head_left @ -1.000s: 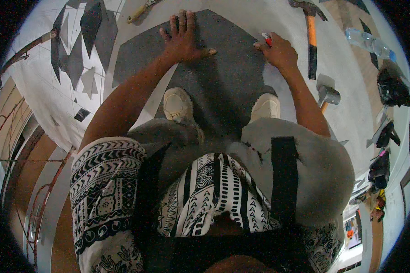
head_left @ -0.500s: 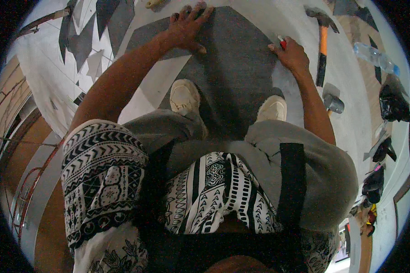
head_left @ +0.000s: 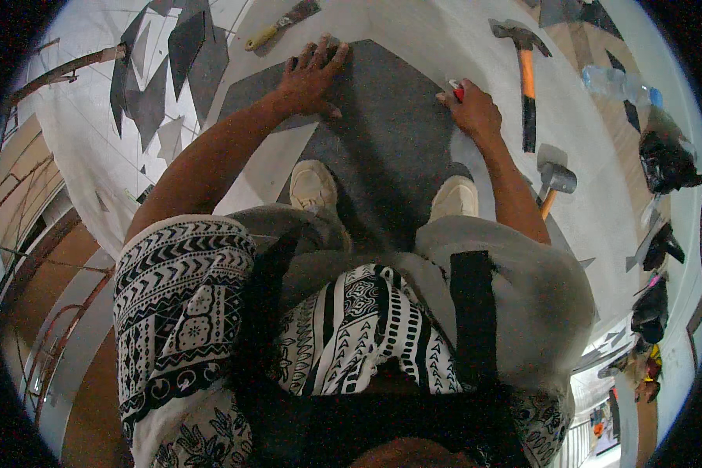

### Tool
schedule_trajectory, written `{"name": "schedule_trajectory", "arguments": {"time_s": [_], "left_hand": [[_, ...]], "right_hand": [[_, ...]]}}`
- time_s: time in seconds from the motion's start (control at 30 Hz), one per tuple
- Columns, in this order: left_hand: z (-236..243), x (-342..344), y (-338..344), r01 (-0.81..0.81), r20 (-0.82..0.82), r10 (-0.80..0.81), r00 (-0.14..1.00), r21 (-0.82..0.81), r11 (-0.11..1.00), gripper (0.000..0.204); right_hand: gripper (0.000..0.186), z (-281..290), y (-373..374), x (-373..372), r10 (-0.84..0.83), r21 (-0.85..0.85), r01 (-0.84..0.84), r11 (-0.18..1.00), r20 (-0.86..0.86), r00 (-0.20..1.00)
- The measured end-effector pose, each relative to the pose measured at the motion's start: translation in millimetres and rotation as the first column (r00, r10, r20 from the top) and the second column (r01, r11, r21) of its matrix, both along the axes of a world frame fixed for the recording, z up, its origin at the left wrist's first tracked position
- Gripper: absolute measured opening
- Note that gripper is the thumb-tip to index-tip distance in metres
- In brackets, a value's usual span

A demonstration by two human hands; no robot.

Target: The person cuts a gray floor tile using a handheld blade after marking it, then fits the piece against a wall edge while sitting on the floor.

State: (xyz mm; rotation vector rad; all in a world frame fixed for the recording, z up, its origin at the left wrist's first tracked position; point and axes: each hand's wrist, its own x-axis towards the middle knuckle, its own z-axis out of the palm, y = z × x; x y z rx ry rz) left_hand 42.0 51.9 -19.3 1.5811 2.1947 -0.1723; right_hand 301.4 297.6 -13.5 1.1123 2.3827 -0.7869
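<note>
A dark grey floor sheet (head_left: 394, 117) with angled edges lies on the pale floor in front of me and between my shoes. My left hand (head_left: 310, 79) rests palm down near its far left edge, fingers spread, holding nothing. At its right edge my right hand (head_left: 477, 111) is closed around what looks like a red utility knife (head_left: 458, 92). Only the knife's red body and a pale tip show past the fingers; the rest is hidden in the grip. Beyond my left hand lies a scraper (head_left: 282, 25) with a yellowish handle.
To the right lie a claw hammer (head_left: 527, 86) with an orange and black handle and a mallet (head_left: 557, 181). Farther right are a clear plastic bottle (head_left: 620, 86) and a black bag (head_left: 667, 162). Several dark offcuts (head_left: 146, 105) are scattered at the far left.
The view has shifted, so the sheet and tools appear lower and the scraper shows more fully. Both hands keep about the same places on the sheet.
</note>
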Motion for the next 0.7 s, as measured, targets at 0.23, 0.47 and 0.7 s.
{"name": "schedule_trajectory", "arguments": {"time_s": [0.23,0.47,0.7], "left_hand": [[10.3,5.8,-7.7,0.065,0.061,-0.062,0.996,-0.056,0.996,0.115],[-6.5,71.2,41.6,0.152,0.012,-0.152,0.988,-0.099,0.983,0.105],[-95.5,85.4,19.6,-0.221,-0.344,0.21,0.915,0.006,0.975,0.11]], "right_hand": [[0.039,-10.3,-24.0,50.2,0.049,0.052,-0.035,0.998,-0.317,0.947],[0.041,11.8,-8.4,176.7,-0.393,0.115,0.461,0.88,-0.37,0.842],[0.045,12.9,-2.1,266.1,-0.503,0.362,0.604,0.71,-0.339,0.795]]}}
